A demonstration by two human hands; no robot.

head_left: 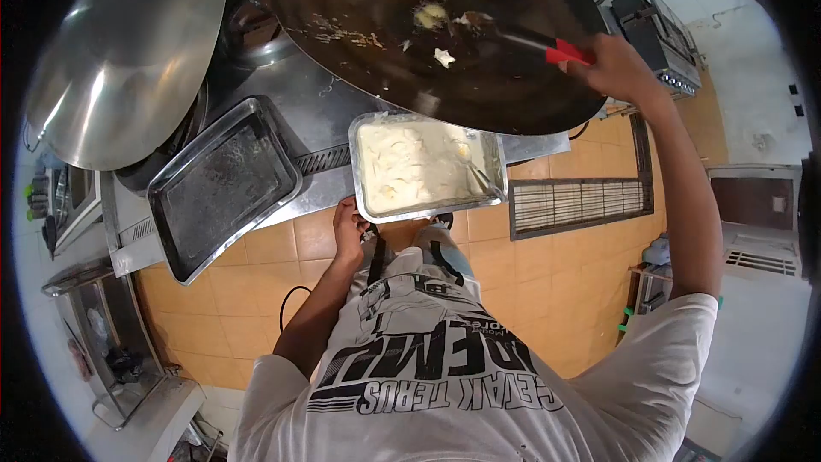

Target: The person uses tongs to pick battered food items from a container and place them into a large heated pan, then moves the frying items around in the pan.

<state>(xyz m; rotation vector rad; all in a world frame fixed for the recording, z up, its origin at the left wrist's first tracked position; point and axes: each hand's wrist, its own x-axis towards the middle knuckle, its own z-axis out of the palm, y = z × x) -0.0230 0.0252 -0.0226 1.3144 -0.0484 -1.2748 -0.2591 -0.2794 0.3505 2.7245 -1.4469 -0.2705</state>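
Observation:
My right hand (617,71) is closed round the red and black handle of a spatula (534,43). The spatula's far end lies in a large dark wok (496,94), beside a few pale pieces of food (444,57) and brown crumbs. Below the wok's near rim, a metal tray (428,209) holds pieces in a creamy white batter, with a metal utensil (483,178) resting in it. My left hand (348,227) is at the tray's lower left corner, its fingers curled; whether they grip the tray is hidden.
An empty dark baking tray (224,192) lies on the steel counter (323,107) to the left. Behind it stands a large shiny metal lid or bowl (128,60). A floor grate (581,207) is at the right, and a glass-sided cabinet (107,342) at the lower left.

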